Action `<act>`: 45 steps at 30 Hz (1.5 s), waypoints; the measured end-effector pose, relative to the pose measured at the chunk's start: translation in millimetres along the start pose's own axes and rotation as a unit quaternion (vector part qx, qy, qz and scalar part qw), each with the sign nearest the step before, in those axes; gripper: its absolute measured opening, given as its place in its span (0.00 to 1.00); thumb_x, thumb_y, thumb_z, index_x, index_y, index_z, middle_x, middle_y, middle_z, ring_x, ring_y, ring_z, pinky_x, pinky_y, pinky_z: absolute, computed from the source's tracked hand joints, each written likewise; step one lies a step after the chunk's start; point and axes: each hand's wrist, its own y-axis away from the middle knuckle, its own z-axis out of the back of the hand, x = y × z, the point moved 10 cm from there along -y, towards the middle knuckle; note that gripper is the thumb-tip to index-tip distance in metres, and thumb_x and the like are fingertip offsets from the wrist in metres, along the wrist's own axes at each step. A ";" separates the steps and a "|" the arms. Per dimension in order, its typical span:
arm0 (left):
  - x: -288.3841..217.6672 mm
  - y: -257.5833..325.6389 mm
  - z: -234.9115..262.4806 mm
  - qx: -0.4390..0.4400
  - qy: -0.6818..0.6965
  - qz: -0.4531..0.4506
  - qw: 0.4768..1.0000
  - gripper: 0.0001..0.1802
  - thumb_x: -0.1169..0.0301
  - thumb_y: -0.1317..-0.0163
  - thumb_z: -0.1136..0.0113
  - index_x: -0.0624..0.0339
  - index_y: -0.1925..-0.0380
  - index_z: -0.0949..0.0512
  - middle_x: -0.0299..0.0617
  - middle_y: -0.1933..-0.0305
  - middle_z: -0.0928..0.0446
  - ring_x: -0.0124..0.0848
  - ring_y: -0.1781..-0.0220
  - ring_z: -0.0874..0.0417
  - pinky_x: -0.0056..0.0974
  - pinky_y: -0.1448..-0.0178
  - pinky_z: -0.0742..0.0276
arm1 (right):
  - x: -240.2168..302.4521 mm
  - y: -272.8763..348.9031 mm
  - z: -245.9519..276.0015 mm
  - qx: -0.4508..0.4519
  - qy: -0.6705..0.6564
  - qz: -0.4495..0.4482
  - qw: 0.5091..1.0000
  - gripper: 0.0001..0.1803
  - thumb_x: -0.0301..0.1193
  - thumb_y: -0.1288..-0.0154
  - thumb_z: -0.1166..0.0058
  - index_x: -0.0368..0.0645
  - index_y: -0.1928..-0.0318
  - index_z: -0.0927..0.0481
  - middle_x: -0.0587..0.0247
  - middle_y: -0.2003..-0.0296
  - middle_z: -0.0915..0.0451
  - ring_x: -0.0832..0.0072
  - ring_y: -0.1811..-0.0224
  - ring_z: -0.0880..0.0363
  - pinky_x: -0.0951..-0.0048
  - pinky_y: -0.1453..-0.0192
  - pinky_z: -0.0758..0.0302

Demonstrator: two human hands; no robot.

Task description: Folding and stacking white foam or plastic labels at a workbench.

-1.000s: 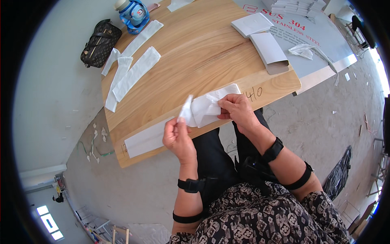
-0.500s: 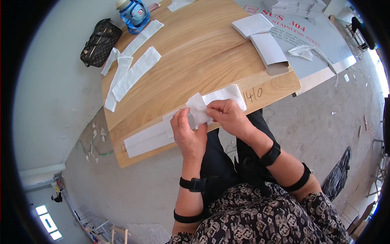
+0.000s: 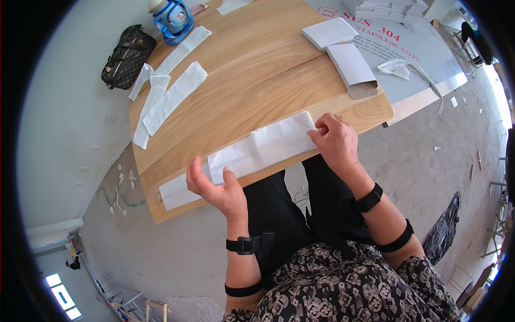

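A long white paper sleeve (image 3: 263, 146) lies stretched flat along the near edge of the wooden table (image 3: 257, 75). My right hand (image 3: 335, 140) pinches its right end between thumb and fingers. My left hand (image 3: 214, 185) holds its left end, thumb on top. Under that end another white strip (image 3: 179, 189) lies on the table, reaching further left.
Several white strips (image 3: 169, 91) lie at the table's far left, beside a blue bottle (image 3: 173, 19) and a dark patterned pouch (image 3: 124, 56) on the floor. White flat boxes (image 3: 351, 61) and a grey metal sheet (image 3: 424, 48) sit at the far right, with crumpled plastic (image 3: 399, 67).
The sleeve was bunched and held up between both hands; now my hands have moved apart and it lies spread out flat along the table edge.
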 end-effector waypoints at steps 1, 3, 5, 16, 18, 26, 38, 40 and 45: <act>-16.2 -0.6 -7.6 0.044 0.024 -0.075 0.996 0.22 0.86 0.49 0.43 0.64 0.51 0.27 0.46 0.50 0.25 0.43 0.49 0.24 0.43 0.40 0.30 | 0.9 -0.1 -0.9 -0.004 0.011 0.004 1.000 0.10 0.33 0.47 0.38 0.43 0.67 0.24 0.58 0.68 0.21 0.57 0.63 0.22 0.59 0.60 0.27; -37.6 7.0 -30.9 0.166 0.119 -0.138 0.969 0.21 0.84 0.51 0.43 0.63 0.54 0.24 0.48 0.53 0.23 0.45 0.49 0.24 0.44 0.41 0.29 | -1.2 -0.8 -2.5 -0.009 0.023 0.007 1.000 0.10 0.33 0.47 0.38 0.43 0.68 0.24 0.57 0.68 0.21 0.56 0.63 0.22 0.59 0.60 0.26; -55.3 21.8 -54.3 0.264 0.149 -0.144 0.942 0.19 0.83 0.50 0.42 0.64 0.56 0.23 0.48 0.53 0.23 0.45 0.48 0.23 0.43 0.42 0.27 | -2.5 -2.0 -5.1 -0.011 0.047 0.020 0.999 0.09 0.33 0.47 0.40 0.43 0.69 0.23 0.56 0.68 0.20 0.55 0.63 0.21 0.58 0.60 0.26; -81.4 47.8 -86.2 0.345 0.094 -0.193 0.914 0.21 0.79 0.53 0.33 0.64 0.56 0.23 0.47 0.56 0.22 0.47 0.53 0.22 0.46 0.48 0.25 | 6.4 -4.7 -12.6 0.019 -0.068 -0.021 0.997 0.09 0.31 0.50 0.41 0.37 0.78 0.20 0.51 0.79 0.20 0.58 0.74 0.20 0.62 0.67 0.25; -76.4 46.0 -86.4 0.359 0.115 -0.125 0.918 0.23 0.78 0.54 0.31 0.63 0.55 0.24 0.49 0.56 0.22 0.47 0.53 0.22 0.46 0.50 0.24 | 13.4 -0.1 -26.0 0.055 -0.198 -0.037 0.978 0.09 0.29 0.51 0.39 0.34 0.77 0.19 0.51 0.82 0.21 0.65 0.79 0.22 0.67 0.71 0.25; -32.4 44.8 -96.3 0.323 0.138 0.019 0.936 0.10 0.75 0.45 0.36 0.66 0.64 0.23 0.46 0.69 0.22 0.38 0.65 0.22 0.38 0.58 0.26 | 52.5 17.3 -45.5 0.078 -0.261 0.085 0.958 0.07 0.26 0.45 0.40 0.33 0.72 0.20 0.53 0.78 0.20 0.72 0.76 0.22 0.70 0.68 0.25; 55.2 22.8 -42.7 0.019 0.468 0.393 0.792 0.07 0.82 0.48 0.47 0.66 0.67 0.25 0.41 0.63 0.22 0.30 0.61 0.21 0.32 0.56 0.25 | 67.8 19.3 -42.7 0.061 -0.095 0.169 0.979 0.05 0.24 0.46 0.41 0.39 0.70 0.25 0.53 0.71 0.24 0.54 0.68 0.22 0.58 0.63 0.25; 62.4 25.9 -42.2 0.016 0.470 0.404 0.785 0.07 0.82 0.48 0.47 0.66 0.67 0.26 0.41 0.64 0.22 0.30 0.61 0.21 0.32 0.57 0.25 | 76.2 21.5 -51.4 0.065 -0.058 0.186 0.979 0.08 0.28 0.46 0.39 0.40 0.69 0.24 0.53 0.70 0.25 0.54 0.67 0.21 0.57 0.63 0.24; 69.4 32.9 -44.6 0.004 0.477 0.430 0.766 0.07 0.81 0.47 0.48 0.64 0.66 0.28 0.41 0.63 0.24 0.31 0.61 0.21 0.34 0.57 0.25 | 87.5 26.2 -68.0 0.031 0.035 0.230 0.972 0.11 0.31 0.47 0.37 0.39 0.70 0.24 0.55 0.71 0.25 0.58 0.70 0.21 0.61 0.65 0.24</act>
